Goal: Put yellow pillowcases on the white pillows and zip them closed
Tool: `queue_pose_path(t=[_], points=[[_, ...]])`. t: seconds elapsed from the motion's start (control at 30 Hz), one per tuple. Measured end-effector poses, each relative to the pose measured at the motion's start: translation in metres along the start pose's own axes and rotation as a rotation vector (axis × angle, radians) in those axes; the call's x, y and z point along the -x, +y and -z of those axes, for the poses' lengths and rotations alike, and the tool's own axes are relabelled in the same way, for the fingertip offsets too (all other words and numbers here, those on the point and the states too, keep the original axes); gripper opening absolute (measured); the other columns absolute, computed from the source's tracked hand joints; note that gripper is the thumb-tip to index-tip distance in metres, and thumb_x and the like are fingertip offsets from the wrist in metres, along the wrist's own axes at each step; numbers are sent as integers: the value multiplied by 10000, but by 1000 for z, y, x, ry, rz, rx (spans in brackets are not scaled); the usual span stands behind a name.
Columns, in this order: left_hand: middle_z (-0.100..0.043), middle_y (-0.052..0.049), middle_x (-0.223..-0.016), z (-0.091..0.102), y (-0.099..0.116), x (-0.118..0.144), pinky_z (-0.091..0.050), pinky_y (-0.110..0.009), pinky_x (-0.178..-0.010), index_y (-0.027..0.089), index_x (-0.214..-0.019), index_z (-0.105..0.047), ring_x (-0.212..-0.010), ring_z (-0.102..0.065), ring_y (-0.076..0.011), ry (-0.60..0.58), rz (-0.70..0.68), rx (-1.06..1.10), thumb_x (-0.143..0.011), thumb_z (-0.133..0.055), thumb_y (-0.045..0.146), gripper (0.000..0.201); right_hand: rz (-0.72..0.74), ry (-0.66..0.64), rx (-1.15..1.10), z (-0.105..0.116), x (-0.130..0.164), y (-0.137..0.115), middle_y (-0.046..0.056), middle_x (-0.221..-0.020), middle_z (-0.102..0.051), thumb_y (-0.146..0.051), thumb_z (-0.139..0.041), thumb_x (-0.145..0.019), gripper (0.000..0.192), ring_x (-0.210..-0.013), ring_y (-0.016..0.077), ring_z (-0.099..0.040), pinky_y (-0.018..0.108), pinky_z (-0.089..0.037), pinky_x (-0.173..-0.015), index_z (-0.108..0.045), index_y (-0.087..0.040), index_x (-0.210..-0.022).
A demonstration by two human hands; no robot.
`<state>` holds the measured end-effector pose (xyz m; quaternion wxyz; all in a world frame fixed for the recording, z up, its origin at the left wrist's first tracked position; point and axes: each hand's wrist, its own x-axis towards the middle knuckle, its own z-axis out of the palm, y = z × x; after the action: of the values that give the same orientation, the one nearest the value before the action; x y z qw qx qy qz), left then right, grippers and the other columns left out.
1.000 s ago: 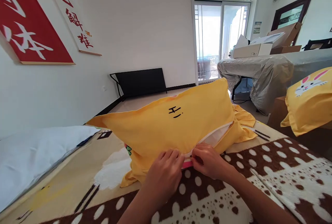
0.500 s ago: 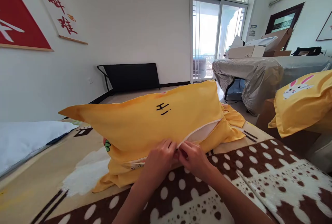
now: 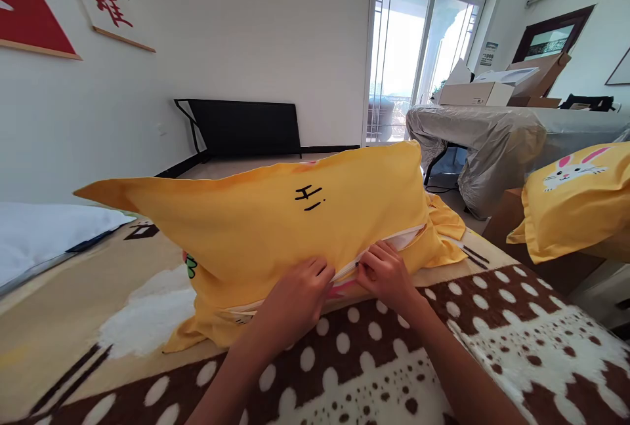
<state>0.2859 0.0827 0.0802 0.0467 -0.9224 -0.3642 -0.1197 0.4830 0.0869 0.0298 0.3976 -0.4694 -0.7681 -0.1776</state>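
Observation:
A yellow pillowcase with "Hi" on it stands on its long side across the bed, filled out by a pillow. Along its lower front runs a pale zipper. White filling shows through the gap at the right end. My left hand is closed on the fabric edge at the zipper, its fingertips partly hidden. To its right, my right hand pinches the zipper near the gap; the pull itself is mostly covered by my fingers. Pink print shows below, between both hands.
A brown dotted blanket lies in front. At left is a white pillow. Another yellow pillow with a rabbit print rests at right. Behind are a plastic-covered table with boxes and a black panel by the wall.
My right hand has slid right along the zipper, away from my left hand, and the gap at the right has narrowed. My left hand keeps hold of the edge. The view has shifted slightly.

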Motion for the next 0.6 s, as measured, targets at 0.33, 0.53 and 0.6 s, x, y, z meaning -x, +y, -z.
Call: queue_pose_path(t=[0.33, 0.53, 0.6], points=[[-548, -48, -821, 3, -1, 5, -354, -304, -632, 187, -755, -467, -710, -478, -183, -25, 11, 35, -885, -321, 103, 212, 14, -36, 7, 8, 1, 9, 15, -712, -524, -111, -455, -782, 173, -668, 124, -476, 234, -367, -624, -501, -191, -635], [-548, -49, -821, 3, 0, 5, -365, -308, -640, 185, -769, -484, -722, -489, -192, -41, 12, 35, -873, -334, 103, 200, 22, -41, 67, 12, -2, 6, 21, -694, -513, -88, -460, -756, 174, -686, 144, -468, 246, -359, -629, -492, -194, -622], [-550, -51, -823, 3, 1, 6, -368, -307, -638, 185, -773, -487, -725, -495, -194, -50, 13, 26, -872, -334, 101, 201, 13, -31, 111, 9, -1, 6, 22, -691, -525, -94, -462, -764, 172, -694, 149, -475, 248, -352, -630, -503, -194, -630]])
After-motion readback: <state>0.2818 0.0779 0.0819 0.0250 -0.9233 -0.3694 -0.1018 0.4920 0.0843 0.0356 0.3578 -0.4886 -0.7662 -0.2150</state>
